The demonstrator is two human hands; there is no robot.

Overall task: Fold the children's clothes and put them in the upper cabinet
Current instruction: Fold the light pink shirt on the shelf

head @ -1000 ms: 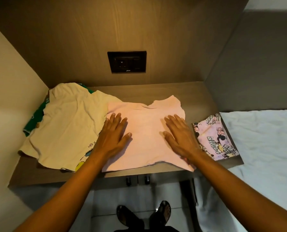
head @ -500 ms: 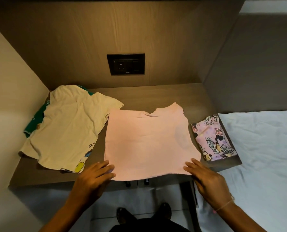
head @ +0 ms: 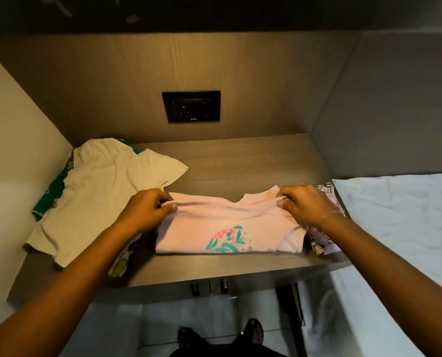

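A small pink shirt (head: 227,228) lies folded in half on the wooden shelf (head: 240,161), its teal and pink print facing up. My left hand (head: 147,210) pinches the folded-over hem at the shirt's left side. My right hand (head: 304,204) pinches the same edge at the right, near the neckline. A cream shirt (head: 98,197) lies spread out to the left, over a green garment (head: 52,191). A lilac printed garment (head: 322,243) sits at the right end, partly under my right wrist.
A dark wall socket (head: 191,106) sits in the back panel. A dark underside of something (head: 214,14) overhangs the niche. A bed with a white sheet (head: 400,228) borders the shelf on the right. Walls close in left and right. My feet (head: 219,336) stand below.
My hands took the pink shirt's bottom hem at the front edge and brought it up over to the neckline. The shirt is now folded in half with its print showing.
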